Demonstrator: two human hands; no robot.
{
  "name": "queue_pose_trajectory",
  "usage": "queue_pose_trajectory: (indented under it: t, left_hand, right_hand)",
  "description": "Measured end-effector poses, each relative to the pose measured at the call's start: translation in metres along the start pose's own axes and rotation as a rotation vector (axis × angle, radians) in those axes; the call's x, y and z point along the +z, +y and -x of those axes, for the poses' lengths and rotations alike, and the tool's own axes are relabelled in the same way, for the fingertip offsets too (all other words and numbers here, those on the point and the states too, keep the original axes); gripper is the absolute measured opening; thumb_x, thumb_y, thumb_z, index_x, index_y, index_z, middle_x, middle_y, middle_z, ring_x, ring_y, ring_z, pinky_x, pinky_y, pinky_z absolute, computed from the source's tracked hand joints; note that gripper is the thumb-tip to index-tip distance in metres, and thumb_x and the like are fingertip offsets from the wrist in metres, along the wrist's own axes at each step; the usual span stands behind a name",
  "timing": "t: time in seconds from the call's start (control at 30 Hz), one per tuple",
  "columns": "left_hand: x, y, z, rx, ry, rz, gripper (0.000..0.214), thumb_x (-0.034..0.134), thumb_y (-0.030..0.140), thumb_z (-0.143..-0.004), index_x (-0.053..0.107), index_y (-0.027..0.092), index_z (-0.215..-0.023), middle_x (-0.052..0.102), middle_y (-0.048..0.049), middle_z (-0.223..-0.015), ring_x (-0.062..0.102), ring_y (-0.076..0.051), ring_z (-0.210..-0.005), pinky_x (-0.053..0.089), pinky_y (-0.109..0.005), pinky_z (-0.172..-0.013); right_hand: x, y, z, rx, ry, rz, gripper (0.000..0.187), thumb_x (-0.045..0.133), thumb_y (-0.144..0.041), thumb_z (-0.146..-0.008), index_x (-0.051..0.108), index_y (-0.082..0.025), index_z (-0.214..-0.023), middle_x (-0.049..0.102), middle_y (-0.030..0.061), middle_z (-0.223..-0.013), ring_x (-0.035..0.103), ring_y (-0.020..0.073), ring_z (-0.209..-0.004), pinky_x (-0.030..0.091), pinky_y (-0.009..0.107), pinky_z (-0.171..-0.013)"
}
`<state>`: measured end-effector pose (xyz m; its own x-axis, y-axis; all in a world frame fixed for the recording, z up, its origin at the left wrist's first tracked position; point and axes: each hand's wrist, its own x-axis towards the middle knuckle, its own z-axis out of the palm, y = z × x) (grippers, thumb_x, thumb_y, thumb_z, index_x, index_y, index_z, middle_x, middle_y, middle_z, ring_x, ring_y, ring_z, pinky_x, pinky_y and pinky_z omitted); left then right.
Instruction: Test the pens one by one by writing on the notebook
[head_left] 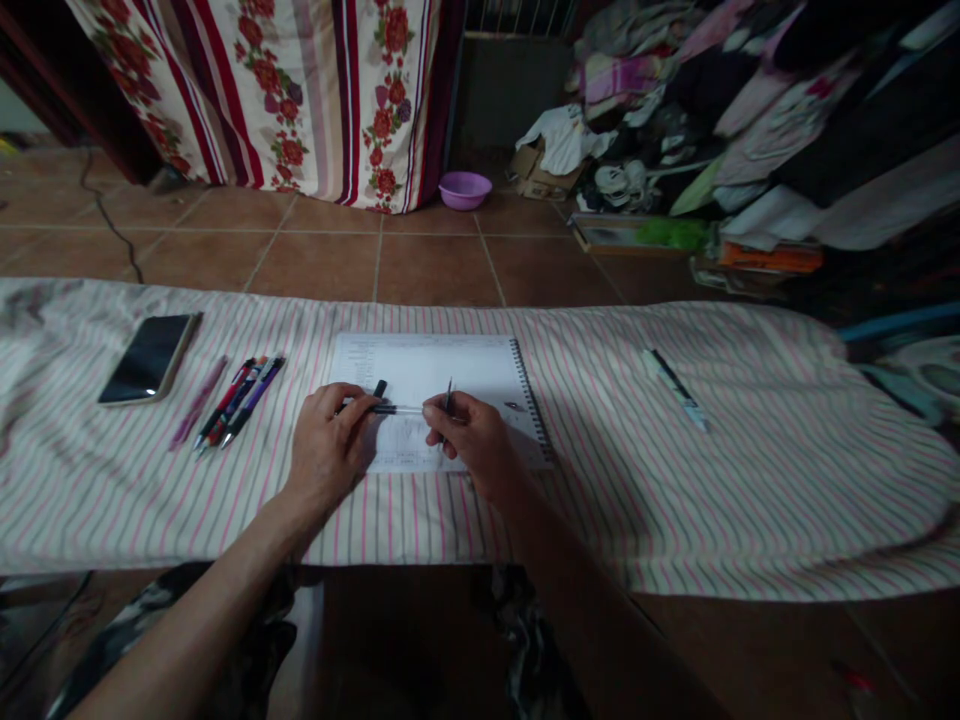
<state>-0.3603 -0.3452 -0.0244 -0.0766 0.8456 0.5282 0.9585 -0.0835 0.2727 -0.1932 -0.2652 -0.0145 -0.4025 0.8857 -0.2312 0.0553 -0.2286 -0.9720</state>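
A spiral notebook [450, 368] lies open on a striped cloth [675, 480]. Over its lower part my left hand [330, 445] is closed on a clear-barrelled pen [394, 409] with a dark cap end. My right hand [469, 440] pinches the pen's other end, and a thin dark piece [449, 393] sticks up from its fingers. The two hands are a few centimetres apart, joined by the pen.
Left of the notebook lie several pens [236, 400] and a phone [148, 358]. Another pen [677, 388] lies to the right. Beyond the cloth are a tiled floor, a floral curtain [300, 90], a purple bowl [464, 189] and heaped clothes [750, 110].
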Motion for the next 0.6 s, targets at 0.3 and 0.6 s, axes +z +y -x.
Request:
queue_pose_trajectory:
  t: [0.3,0.6]
  left_hand:
    - [-0.006,0.013,-0.005,-0.06,0.174,-0.039,0.024,0.053,0.025,-0.084,0.059,0.021,-0.107,0.056,-0.0094,-0.103,0.051,-0.023,-0.094,0.043,-0.039,-0.079]
    - [0.0,0.048,0.005,-0.352,-0.071,0.653,0.024,0.046,0.034,-0.087,0.061,0.016,-0.083,0.059,-0.0036,-0.072,0.055,-0.014,-0.065,0.045,-0.027,-0.057]
  right_hand:
    - [0.001,-0.002,-0.002,-0.017,0.043,-0.065,0.019,0.064,-0.035,-0.067,0.061,-0.016,-0.065,0.064,0.0011,-0.06,0.056,0.0088,-0.047,0.037,0.018,-0.038]
    - [-0.005,-0.012,0.001,0.046,0.061,-0.204,0.022,0.069,-0.035,-0.065,0.063,-0.014,-0.066,0.061,-0.0004,-0.059,0.049,0.0059,-0.047,0.036,0.018,-0.042]
